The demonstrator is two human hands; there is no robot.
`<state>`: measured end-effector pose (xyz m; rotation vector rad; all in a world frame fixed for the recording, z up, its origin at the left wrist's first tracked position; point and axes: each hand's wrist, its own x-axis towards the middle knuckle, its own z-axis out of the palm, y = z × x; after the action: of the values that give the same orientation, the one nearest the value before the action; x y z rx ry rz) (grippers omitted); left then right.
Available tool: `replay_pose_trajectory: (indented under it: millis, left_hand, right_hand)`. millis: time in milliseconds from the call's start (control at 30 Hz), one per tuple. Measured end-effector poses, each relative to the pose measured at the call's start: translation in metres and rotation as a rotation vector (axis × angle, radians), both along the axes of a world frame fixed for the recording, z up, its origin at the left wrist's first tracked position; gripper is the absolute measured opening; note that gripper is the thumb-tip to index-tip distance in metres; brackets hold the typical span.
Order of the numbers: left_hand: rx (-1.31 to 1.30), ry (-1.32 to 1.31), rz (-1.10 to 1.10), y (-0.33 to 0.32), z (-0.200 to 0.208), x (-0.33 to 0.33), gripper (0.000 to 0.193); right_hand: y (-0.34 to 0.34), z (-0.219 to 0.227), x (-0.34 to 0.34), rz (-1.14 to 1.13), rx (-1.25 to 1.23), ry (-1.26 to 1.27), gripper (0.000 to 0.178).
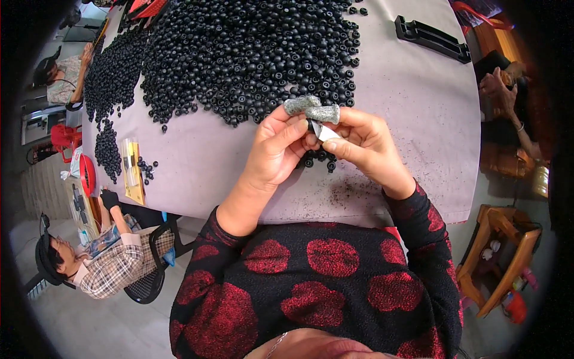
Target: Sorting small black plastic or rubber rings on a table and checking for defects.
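Note:
Both my hands meet over the table, each with a grey knitted finger cover on the index finger. My left hand (pixel 276 146) pinches a small round black piece (pixel 310 125) between thumb and fingers; the fingers hide most of it. In my right hand (pixel 366 146) is a short blade (pixel 324 133), white where I grip it and dark grey toward its tip. Its tip is at the black piece; whether it cuts in cannot be made out. Several loose black pieces (pixel 320 157) lie under my hands.
A big heap of round black pieces (pixel 251 54) covers the far table (pixel 203 146), with smaller heaps at left. Dark crumbs (pixel 353 191) lie near the front edge. A black bracket (pixel 431 39) is at far right. Other people sit left and right; a wooden stool (pixel 499 257) stands right.

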<state>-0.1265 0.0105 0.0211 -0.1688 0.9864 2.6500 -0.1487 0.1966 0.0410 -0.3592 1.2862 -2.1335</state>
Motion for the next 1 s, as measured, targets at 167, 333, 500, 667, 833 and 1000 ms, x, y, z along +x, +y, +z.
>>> replay_pose_trajectory:
  millis: [167,333,500,667,833,1000]
  left_hand:
    - [-0.030,-0.025,0.010,0.000,-0.004,-0.001,0.025]
    - [0.077,0.023,-0.062,-0.006,-0.006,-0.003,0.022]
    - [0.051,-0.091,0.035,0.000,-0.004,-0.001,0.022]
    - [0.036,-0.032,-0.007,-0.005,-0.010,-0.001,0.021]
    - [0.063,-0.065,-0.035,-0.006,-0.013,-0.001,0.022]
    - [0.127,-0.122,-0.060,-0.004,-0.012,-0.002,0.023]
  right_hand:
    - [-0.003,-0.003,0.002,-0.073,0.065,0.127,0.030]
    - [-0.002,-0.003,0.000,-0.034,0.017,0.068,0.030]
    - [0.000,-0.001,0.000,0.021,0.071,0.115,0.030]
    - [-0.003,-0.005,0.000,-0.027,0.044,0.070,0.030]
    - [-0.002,-0.004,-0.002,-0.010,0.050,0.080,0.035]
    - [-0.001,-0.011,-0.003,-0.009,0.003,0.089,0.040]
